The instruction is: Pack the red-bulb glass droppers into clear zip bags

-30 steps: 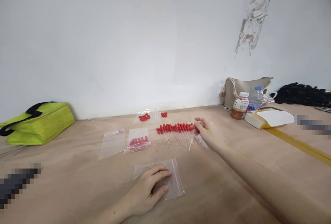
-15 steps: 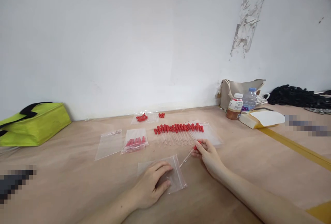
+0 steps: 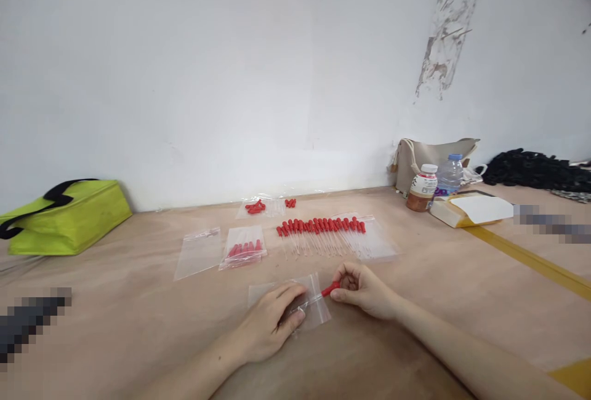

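Observation:
My right hand (image 3: 367, 292) pinches a dropper (image 3: 330, 290) by its red rubber bulb. Its clear glass tube reaches left into the mouth of a clear zip-lock bag (image 3: 319, 309). My left hand (image 3: 272, 320) lies over that bag, thumb and fingers curled around its sides, hiding part of it. Behind my hands, several droppers (image 3: 318, 226) with red bulbs lie side by side in a row, tubes toward me. Part of the row rests on another clear bag (image 3: 381, 243).
Left of the row lie a bag with red-bulbed pieces (image 3: 242, 246) and a flat clear bag (image 3: 198, 255). Loose red bulbs (image 3: 255, 206) sit near the wall. A yellow-green bag (image 3: 69, 215) stands left; bottles (image 3: 421, 189), an open box (image 3: 462, 212) and a beige bag (image 3: 406, 157) stand right.
My right hand has moved down and left, and the dropper's tube has gone from outside the bag into its mouth. My left hand has stayed on the bag.

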`<action>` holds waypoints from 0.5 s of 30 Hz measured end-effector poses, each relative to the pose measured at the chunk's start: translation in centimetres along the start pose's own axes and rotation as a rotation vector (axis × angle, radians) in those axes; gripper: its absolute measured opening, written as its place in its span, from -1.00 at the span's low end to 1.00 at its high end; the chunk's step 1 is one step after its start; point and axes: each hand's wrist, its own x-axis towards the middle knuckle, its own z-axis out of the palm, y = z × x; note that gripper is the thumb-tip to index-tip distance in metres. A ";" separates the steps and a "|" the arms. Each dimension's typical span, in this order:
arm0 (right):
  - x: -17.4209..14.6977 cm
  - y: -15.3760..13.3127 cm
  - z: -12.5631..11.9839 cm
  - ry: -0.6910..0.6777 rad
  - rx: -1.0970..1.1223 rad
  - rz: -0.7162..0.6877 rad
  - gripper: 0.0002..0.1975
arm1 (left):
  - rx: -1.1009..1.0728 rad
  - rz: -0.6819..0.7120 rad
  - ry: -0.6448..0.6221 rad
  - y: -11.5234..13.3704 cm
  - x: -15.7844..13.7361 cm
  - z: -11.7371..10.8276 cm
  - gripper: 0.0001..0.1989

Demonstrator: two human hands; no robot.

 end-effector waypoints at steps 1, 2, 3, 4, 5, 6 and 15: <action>0.0 0.0 0.1 -0.018 -0.006 -0.019 -0.69 | 0.002 0.007 -0.001 0.0 0.1 0.0 -0.66; 0.0 0.0 0.3 -0.047 0.009 -0.034 -0.70 | 0.003 0.013 -0.003 0.0 0.2 0.1 -0.66; 0.0 0.0 0.6 -0.084 0.040 -0.042 -0.69 | 0.000 0.020 -0.001 0.1 0.3 0.2 -0.66; 0.0 0.0 0.9 -0.128 0.085 -0.042 -0.69 | -0.007 0.025 0.004 0.1 0.4 0.3 -0.66; 0.0 0.0 1.2 -0.172 0.137 -0.038 -0.68 | -0.017 0.027 0.012 0.2 0.5 0.4 -0.67; 0.1 0.0 1.5 -0.210 0.189 -0.033 -0.66 | -0.028 0.027 0.022 0.2 0.6 0.5 -0.67; 0.9 0.3 0.5 -0.169 0.257 0.024 -0.70 | 0.008 0.007 0.012 -0.1 0.2 -0.7 -0.68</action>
